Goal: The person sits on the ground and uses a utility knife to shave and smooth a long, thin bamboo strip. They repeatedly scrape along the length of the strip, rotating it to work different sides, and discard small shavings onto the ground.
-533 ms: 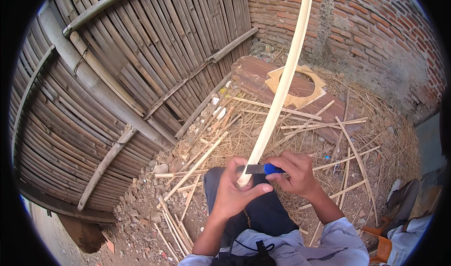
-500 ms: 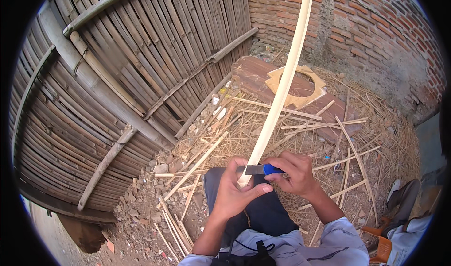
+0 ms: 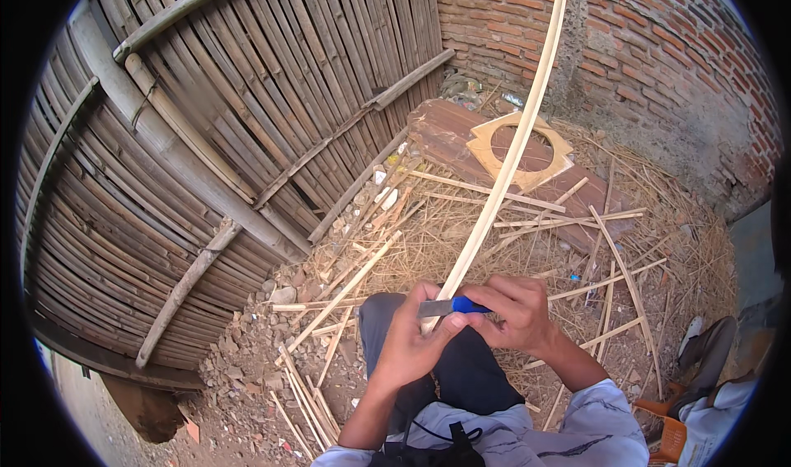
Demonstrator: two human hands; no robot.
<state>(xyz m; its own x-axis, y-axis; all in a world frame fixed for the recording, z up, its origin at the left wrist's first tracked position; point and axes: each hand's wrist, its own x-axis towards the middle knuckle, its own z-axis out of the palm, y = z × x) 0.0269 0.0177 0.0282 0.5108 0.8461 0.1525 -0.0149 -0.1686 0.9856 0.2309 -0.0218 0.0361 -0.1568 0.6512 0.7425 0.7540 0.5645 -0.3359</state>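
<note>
A long, pale bamboo strip (image 3: 512, 158) rises from my lap and reaches past the top edge of the view. Its near end is gripped in my left hand (image 3: 410, 342), the fingers closed round it. My right hand (image 3: 517, 312) is closed on the blue handle of a knife (image 3: 465, 305). The grey blade lies across the strip's near end, against the fingers of my left hand. My left thumb rests close to the handle. Fingers hide part of the strip's lower end.
Split bamboo sticks (image 3: 362, 281) lie scattered over stony ground and shavings. Ahead, a frame with a round hole (image 3: 486, 158) rests on a brown board (image 3: 441, 129). A bamboo wall (image 3: 272, 79) stands left, a brick wall (image 3: 659, 63) right. Another person's leg (image 3: 710, 360) shows lower right.
The strip has tilted further right at the top and turned, now looking narrower. The knife and right hand have shifted slightly left and down, closer to my left hand.
</note>
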